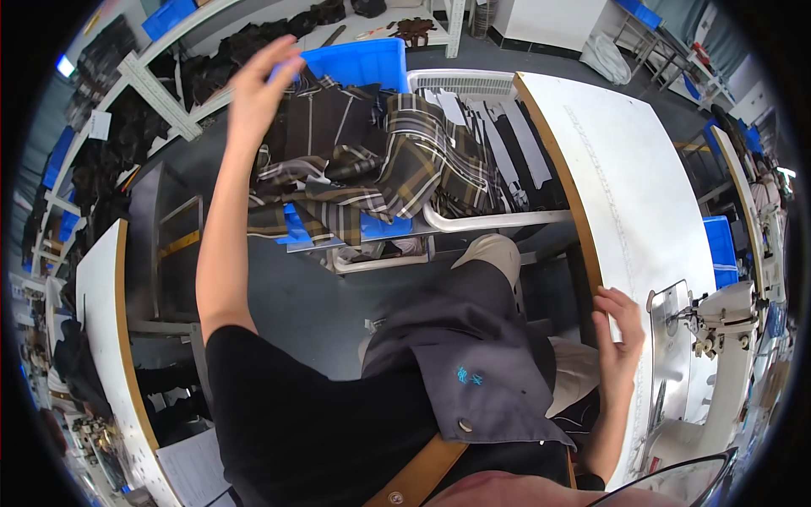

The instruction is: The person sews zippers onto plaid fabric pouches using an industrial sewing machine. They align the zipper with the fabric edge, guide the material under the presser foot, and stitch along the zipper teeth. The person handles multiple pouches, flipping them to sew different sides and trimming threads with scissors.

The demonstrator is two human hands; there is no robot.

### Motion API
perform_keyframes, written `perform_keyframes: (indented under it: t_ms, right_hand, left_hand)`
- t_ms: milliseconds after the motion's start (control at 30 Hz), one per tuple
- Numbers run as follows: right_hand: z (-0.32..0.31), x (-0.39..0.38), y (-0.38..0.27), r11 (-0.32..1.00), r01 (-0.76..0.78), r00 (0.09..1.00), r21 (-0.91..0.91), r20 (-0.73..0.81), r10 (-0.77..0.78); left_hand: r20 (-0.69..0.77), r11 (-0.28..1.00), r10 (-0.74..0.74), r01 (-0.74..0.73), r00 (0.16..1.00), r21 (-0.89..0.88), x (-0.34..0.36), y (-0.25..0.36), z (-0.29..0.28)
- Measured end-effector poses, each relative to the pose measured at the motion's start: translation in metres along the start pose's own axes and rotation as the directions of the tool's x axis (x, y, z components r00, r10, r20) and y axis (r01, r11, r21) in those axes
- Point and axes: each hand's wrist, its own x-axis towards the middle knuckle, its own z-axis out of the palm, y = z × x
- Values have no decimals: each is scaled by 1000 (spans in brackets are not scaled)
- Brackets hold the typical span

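Note:
My left hand (260, 84) is raised with its fingers stretched out, holding nothing. It is beside the far left part of a heap of brown, black and tan plaid fabric pieces (414, 152). The heap spills over a blue bin (363, 57) and a white plastic basket (498, 222). Black and white strips (528, 148) lie in that basket's right side. On the right, my right hand (622, 328) is at the edge of a white worktable (629, 144), fingers loosely bent and apart with nothing in them. A sewing machine (728, 314) stands just right of this hand.
Shelving (156, 95) with dark cloth piles runs along the far left. Another white table (101, 296) stands at my left. A lower white basket (384, 264) sits under the heap. A blue bin (721, 245) is beyond the right table.

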Motion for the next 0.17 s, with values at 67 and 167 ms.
perform_keyframes:
  t_ms: [67,167]
  right_hand:
    - [-19,5,-9,986,72,993,148,-107,-56]
    - [-62,19,-23,807,537,815,245,-398,-421]
  left_hand:
    - [-385,979,138,-186,912,-88,-26,96,-1]
    - [-514,791,580,-587,632,171,-65,179,-58]
